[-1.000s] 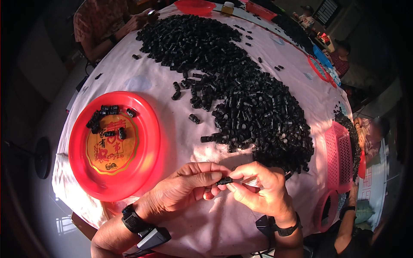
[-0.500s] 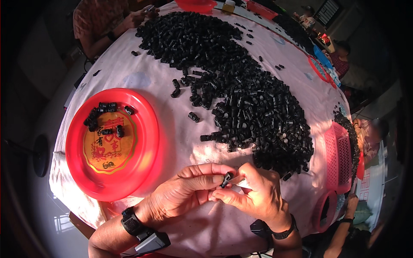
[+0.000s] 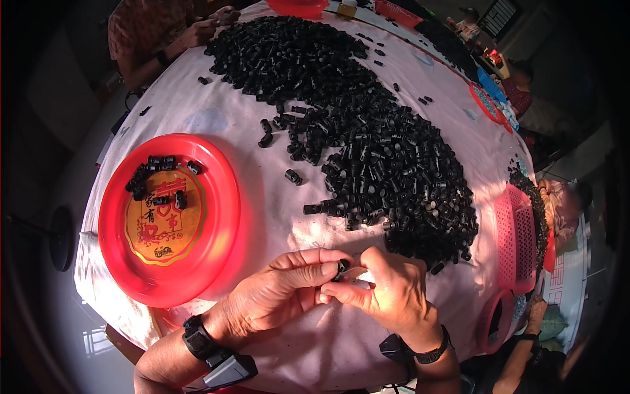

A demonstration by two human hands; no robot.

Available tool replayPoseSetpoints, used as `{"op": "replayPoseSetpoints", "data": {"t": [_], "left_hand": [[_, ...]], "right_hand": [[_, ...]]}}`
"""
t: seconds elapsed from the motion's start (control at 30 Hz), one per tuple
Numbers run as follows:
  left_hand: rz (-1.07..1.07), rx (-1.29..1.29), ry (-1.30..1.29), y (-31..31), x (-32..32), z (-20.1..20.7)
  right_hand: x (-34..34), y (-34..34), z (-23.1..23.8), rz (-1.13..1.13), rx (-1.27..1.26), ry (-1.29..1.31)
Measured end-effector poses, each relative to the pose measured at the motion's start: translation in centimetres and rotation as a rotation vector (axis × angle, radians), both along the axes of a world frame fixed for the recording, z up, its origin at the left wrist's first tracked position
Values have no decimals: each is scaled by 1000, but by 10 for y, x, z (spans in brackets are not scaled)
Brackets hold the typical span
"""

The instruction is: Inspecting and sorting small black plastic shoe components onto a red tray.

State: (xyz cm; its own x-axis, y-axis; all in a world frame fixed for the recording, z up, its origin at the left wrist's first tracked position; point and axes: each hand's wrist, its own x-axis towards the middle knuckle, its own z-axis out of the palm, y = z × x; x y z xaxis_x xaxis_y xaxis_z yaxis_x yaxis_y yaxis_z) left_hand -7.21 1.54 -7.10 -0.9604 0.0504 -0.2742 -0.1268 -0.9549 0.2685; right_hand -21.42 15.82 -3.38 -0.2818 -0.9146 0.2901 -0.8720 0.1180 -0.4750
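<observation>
My left hand (image 3: 275, 292) pinches a small black plastic part (image 3: 343, 266) between thumb and fingers, above the near part of the cloth. Close against it, my right hand (image 3: 397, 299) is closed around a thin pale flat tool (image 3: 359, 277), whose tip reaches the black part; its exact kind is mostly hidden by my fingers. Just beyond my hands spreads a large heap of similar black cylindrical parts (image 3: 394, 164). To the left lies a red round tray (image 3: 216, 256) with several black parts (image 3: 161, 163) near its far side.
A pinkish cloth (image 3: 262, 197) covers the table. Pink perforated baskets (image 3: 516, 243) stand at the right edge. A person's hands (image 3: 210, 29) are at the far left; another person's arm (image 3: 525, 348) is at the lower right. A red basin (image 3: 298, 6) sits at the far edge.
The black part has turned in my left fingers, now showing a rounder end. My right hand has shifted slightly with the pale tool. The tray and heap are unchanged.
</observation>
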Motion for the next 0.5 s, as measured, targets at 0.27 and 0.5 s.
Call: {"op": "replayPoseSetpoints", "data": {"t": [0.27,0.5], "left_hand": [[21,24,-111,3,-2,1],[46,26,-124,7,-2,-1]], "right_hand": [[-2,2,-4,-20,35,39],[-3,0,-4,-18,50,66]]}}
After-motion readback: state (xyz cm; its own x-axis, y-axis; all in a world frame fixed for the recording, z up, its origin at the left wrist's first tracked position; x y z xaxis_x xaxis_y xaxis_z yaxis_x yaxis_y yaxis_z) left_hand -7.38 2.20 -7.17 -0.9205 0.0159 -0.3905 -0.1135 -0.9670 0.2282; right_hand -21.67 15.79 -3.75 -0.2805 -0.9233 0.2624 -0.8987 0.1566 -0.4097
